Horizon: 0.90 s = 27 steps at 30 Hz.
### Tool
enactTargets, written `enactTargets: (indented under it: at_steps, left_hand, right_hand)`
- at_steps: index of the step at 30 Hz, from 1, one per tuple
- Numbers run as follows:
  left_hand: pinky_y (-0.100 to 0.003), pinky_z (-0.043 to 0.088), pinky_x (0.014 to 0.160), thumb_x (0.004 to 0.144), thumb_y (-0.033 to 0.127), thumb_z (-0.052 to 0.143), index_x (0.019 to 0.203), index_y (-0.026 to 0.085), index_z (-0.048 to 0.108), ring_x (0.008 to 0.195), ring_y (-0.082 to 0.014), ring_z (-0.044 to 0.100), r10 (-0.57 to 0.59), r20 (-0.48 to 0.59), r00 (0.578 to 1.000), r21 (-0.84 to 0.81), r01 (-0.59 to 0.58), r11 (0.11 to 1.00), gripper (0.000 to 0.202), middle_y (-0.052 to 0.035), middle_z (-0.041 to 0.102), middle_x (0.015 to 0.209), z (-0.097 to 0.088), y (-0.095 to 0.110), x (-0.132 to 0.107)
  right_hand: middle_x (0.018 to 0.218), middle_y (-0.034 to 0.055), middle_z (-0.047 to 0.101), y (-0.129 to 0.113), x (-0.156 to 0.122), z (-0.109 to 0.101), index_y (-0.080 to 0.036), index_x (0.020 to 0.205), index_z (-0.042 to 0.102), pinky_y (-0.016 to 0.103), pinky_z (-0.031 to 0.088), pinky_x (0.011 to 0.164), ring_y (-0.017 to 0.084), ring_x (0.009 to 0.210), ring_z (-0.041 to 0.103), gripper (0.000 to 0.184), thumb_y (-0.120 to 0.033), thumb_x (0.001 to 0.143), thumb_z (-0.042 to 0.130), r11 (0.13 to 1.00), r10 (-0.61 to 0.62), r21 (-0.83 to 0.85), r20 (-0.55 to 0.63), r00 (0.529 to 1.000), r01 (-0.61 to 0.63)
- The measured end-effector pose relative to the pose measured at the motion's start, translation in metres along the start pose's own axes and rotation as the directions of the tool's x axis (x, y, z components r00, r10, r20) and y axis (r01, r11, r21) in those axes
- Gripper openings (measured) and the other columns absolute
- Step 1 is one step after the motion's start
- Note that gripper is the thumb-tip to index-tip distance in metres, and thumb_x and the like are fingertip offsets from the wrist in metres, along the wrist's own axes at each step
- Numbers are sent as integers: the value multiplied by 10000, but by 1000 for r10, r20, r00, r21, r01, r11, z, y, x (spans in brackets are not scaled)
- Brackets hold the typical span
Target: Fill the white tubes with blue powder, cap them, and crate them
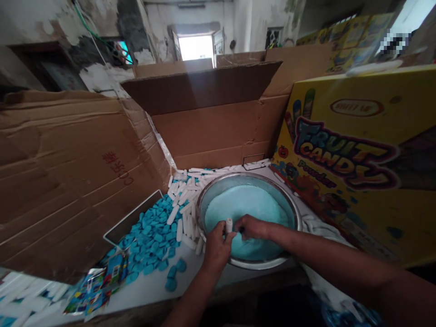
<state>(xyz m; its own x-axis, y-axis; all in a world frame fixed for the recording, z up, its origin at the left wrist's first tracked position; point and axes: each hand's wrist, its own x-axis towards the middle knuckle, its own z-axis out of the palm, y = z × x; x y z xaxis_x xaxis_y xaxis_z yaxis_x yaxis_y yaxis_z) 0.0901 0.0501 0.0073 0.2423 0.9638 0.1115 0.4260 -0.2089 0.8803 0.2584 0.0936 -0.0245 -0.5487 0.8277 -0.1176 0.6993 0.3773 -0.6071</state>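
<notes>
A round metal bowl (295,213) full of light blue powder (245,204) sits on the white work surface. My left hand (216,247) is closed round a small white tube (229,225), held upright at the bowl's near rim. My right hand (252,227) is closed just right of the tube, over the powder, its fingertips at the tube's top; what it pinches is hidden. Left of the bowl lie several white tubes (185,200) and a heap of blue caps (153,236).
Brown cardboard walls (68,172) stand at the left and back. A yellow "Fruit Candy" box (357,159) leans at the right. Printed packets (95,286) lie at the near left edge. A wire tray rim (132,215) borders the blue caps.
</notes>
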Motion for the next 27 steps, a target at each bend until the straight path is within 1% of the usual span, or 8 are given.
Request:
enactTargets:
  at_steps: [3, 7, 10, 15, 22, 27]
  left_hand:
    - [-266, 398, 657, 736, 262, 517, 764, 172, 528, 715, -171, 562, 2, -22, 1000, -10, -2, 1000, 95, -2, 594, 720, 0, 1, -1]
    - [-270, 404, 638, 728, 272, 514, 752, 176, 531, 689, -174, 567, -5, -42, 999, 20, 6, 1000, 100, 3, 594, 693, -1, 3, -1]
    - [-274, 407, 629, 720, 272, 515, 752, 180, 538, 681, -179, 570, -4, -53, 999, 34, 6, 999, 100, 3, 599, 685, 0, 2, 0]
    - [-286, 423, 661, 713, 290, 519, 798, 184, 547, 723, -192, 589, -17, -48, 999, -6, 17, 1000, 139, -8, 619, 724, 1, 2, 1]
    - [-268, 411, 643, 708, 277, 522, 766, 183, 538, 702, -180, 573, -29, -54, 998, 2, 29, 1000, 112, 4, 599, 701, 0, 4, 1]
    - [-261, 389, 640, 726, 261, 510, 745, 181, 525, 691, -170, 555, -41, -20, 999, 39, 42, 998, 84, 9, 578, 689, 1, 3, 1]
  right_hand:
    - [555, -67, 529, 0, -2, -10, -126, 669, 638, 170, 360, 503, 80, 523, 459, 198, -1, 526, 581, 998, 44, -35, -10, 999, -45]
    - [623, -41, 590, -6, -5, -19, -133, 721, 648, 182, 375, 554, 106, 590, 507, 263, 19, 539, 534, 993, 72, -88, -52, 996, -76]
    - [698, 1, 633, -10, -8, -25, -134, 738, 649, 204, 381, 602, 138, 661, 543, 283, 24, 564, 490, 988, 76, -130, -89, 993, -87]
    - [766, 74, 651, -12, -11, -32, -119, 739, 635, 255, 372, 635, 194, 724, 561, 276, 16, 601, 438, 975, 90, -187, -150, 985, -118]
    - [764, 56, 649, -9, -11, -39, -140, 726, 625, 243, 363, 631, 182, 718, 556, 243, -6, 608, 460, 977, 89, -173, -200, 976, -125]
    - [763, 53, 649, -11, -14, -43, -141, 779, 631, 246, 375, 634, 180, 713, 559, 231, -37, 636, 483, 987, 77, -120, -259, 963, -111]
